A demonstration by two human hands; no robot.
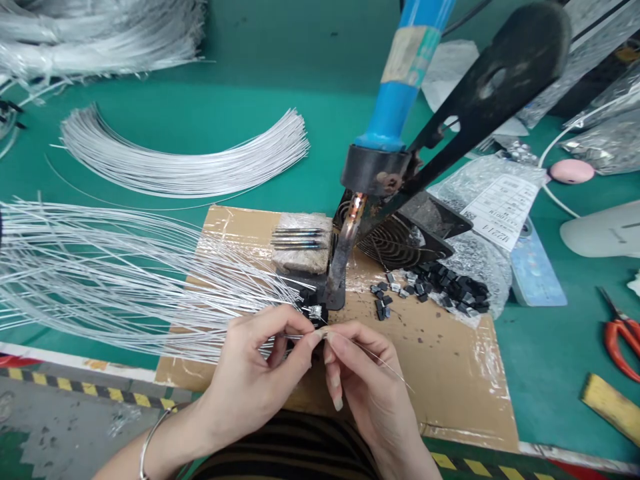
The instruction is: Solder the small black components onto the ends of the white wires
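Note:
My left hand point(270, 353) pinches between thumb and forefinger, its tips meeting those of my right hand point(365, 373) just in front of the soldering iron. A thin pale wire point(383, 362) runs out of the right hand's pinch toward the lower right. What lies exactly between the touching fingertips is mostly hidden. Above them, the iron's blue handle point(395, 100) hangs in a black bracket point(480, 93), its tip point(341, 260) pointing down. Small black connectors point(316, 311) sit right behind my fingertips, at the ends of a spread of white wires point(200, 287).
Brown cardboard point(450, 373) covers the bench front. A block with dark rods point(303, 240) stands beside the iron tip, a black fan point(405, 240) behind it. Loose black connectors point(450, 287) lie right, with red-handled pliers point(623, 340) beyond. A white wire bundle point(190, 160) curves at the back.

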